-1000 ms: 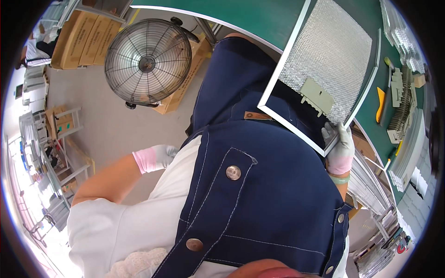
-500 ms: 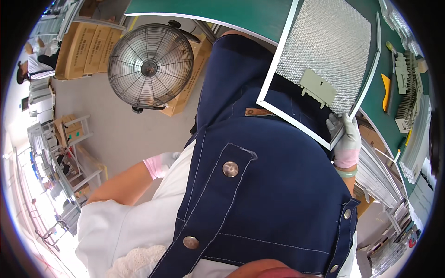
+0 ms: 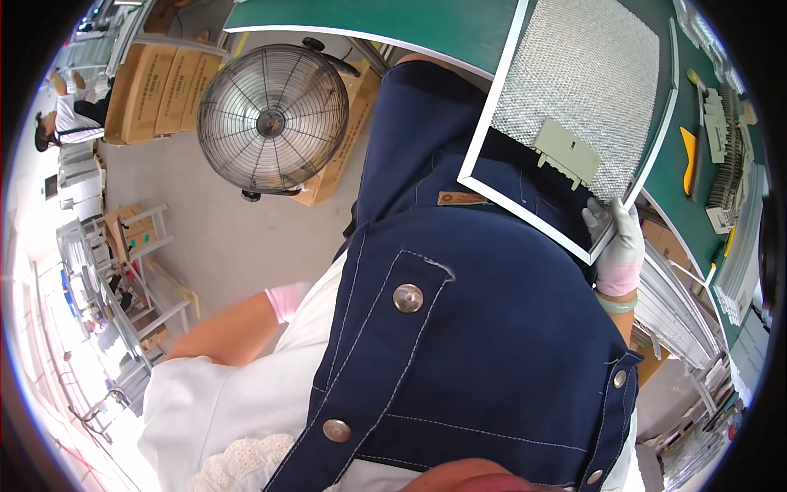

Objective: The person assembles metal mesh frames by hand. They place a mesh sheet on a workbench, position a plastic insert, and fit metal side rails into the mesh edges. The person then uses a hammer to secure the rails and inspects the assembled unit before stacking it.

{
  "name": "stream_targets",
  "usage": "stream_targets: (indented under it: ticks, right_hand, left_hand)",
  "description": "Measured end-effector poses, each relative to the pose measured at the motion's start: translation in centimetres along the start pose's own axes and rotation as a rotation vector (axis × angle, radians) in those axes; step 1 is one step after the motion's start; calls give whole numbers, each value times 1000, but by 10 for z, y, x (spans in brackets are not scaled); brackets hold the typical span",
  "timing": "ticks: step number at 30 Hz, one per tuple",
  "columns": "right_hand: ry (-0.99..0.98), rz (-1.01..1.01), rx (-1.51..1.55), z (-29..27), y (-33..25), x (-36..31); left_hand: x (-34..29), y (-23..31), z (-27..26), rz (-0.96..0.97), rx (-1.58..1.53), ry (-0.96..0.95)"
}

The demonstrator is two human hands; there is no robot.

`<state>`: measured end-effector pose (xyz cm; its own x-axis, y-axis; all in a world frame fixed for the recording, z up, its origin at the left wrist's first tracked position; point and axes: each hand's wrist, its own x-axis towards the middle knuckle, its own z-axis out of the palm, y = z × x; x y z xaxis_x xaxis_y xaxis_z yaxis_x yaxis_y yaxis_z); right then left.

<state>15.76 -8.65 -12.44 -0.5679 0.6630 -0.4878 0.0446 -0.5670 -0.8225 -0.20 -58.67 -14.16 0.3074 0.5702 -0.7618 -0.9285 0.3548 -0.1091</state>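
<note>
My right hand [image 3: 625,246], in a pale glove with a pink cuff, is closed round the near right corner of a white frame [image 3: 525,215]. The frame leans over the edge of the green table toward my lap. Silvery, crinkled mesh [image 3: 578,90] lies across the far part of the frame. At the mesh's near edge sits a grey-green plastic piece [image 3: 567,153] with small teeth. My left hand [image 3: 287,302] is down at my left side; only its pink cuff and a bit of glove show, and its fingers are hidden behind my white shirt.
A round black floor fan [image 3: 272,123] stands left of my legs, by cardboard boxes [image 3: 152,94]. On the green table [image 3: 377,25] at right lie a yellow-orange blade-shaped tool [image 3: 689,160] and a row of toothed plastic pieces [image 3: 725,164]. Another person [image 3: 74,115] is at far left.
My left hand has slipped further behind my shirt, so less of the glove shows. My right hand keeps its hold on the frame; the whole view has shifted slightly.
</note>
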Motion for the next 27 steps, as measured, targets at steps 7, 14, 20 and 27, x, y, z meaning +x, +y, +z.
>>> stream_targets:
  ticks: [7, 14, 20, 27]
  right_hand:
    - [-9, -12, -4, -2, 1, 1]
    - [-38, -19, -35, -4, 1, 2]
    - [-25, -25, -41, -2, 2, 2]
    - [-15, -30, -59, 1, 2, 0]
  left_hand:
    - [9, -14, 2, 23, -126, 0]
    - [4, 3, 2, 87, -476, -30]
    - [10, 27, 24, 456, 692, 669]
    - [25, 62, 39, 803, 182, 579]
